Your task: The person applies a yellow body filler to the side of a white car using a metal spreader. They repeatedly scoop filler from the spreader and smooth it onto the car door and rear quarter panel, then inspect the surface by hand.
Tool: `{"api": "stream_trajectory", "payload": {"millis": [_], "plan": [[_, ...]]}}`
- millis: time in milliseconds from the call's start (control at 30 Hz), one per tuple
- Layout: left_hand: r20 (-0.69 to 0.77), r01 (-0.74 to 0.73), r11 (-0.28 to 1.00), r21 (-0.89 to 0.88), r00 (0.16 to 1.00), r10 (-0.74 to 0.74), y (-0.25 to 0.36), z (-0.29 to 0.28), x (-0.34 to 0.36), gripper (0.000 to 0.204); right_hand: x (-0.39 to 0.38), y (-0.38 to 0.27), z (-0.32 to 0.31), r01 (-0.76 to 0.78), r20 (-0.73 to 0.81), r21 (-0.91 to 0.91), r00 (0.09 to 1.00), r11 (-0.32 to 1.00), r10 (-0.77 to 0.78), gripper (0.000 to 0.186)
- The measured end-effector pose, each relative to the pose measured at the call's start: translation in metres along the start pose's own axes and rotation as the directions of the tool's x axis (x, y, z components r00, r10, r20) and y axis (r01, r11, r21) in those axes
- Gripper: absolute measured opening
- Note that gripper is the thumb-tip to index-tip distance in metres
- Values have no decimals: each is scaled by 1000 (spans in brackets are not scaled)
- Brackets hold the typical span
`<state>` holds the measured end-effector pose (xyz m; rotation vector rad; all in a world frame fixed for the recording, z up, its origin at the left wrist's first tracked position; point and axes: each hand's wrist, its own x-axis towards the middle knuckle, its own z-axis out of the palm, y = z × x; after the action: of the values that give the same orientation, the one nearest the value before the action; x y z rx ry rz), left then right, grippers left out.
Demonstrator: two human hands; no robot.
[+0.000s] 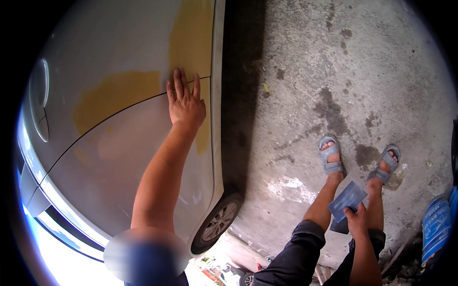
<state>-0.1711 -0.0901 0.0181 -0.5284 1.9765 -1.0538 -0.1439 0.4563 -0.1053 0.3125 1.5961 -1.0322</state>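
My left hand [186, 102] lies flat on the side of a silver-grey car [138, 128], fingers spread, across the seam between two door panels. Around its fingertips the paint gives way to a yellow filler patch [191, 38]; a second yellow patch [114, 95] spreads along the seam to the left. Low on the right, in front of my legs, my right hand [358, 220] grips a folded grey sheet of sandpaper [348, 199] with the thumb on top. A darker flap of it shows underneath. The fingers under the sheet are hidden.
Stained concrete floor [296, 86] runs beside the car. My feet in grey sandals [331, 155] stand on it. A car wheel [219, 221] is near the lower middle. At the right rim is a blue printed package [436, 226], with dark clutter below it.
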Motion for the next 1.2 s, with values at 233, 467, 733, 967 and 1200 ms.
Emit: {"api": "stream_trajectory", "payload": {"millis": [233,467,733,967,1200], "plan": [[18,-65,998,20,998,65,0,6,-3,73,4,-3,3,-32,4,23,999,999,32,27],[21,-72,997,-2,997,72,3,5,-5,71,5,-8,3,-40,-5,45,999,998,40,25],[-10,-50,998,47,999,50,-2,1,1,69,6,-8,1,-65,8,57,998,996,65,26],[32,-117,993,13,993,116,7,5,-11,66,6,-3,-1,-65,-2,42,998,997,65,28],[56,-142,989,44,989,139,8,8,-7,66,4,-15,-2,-72,13,-38,997,997,72,28]]}}
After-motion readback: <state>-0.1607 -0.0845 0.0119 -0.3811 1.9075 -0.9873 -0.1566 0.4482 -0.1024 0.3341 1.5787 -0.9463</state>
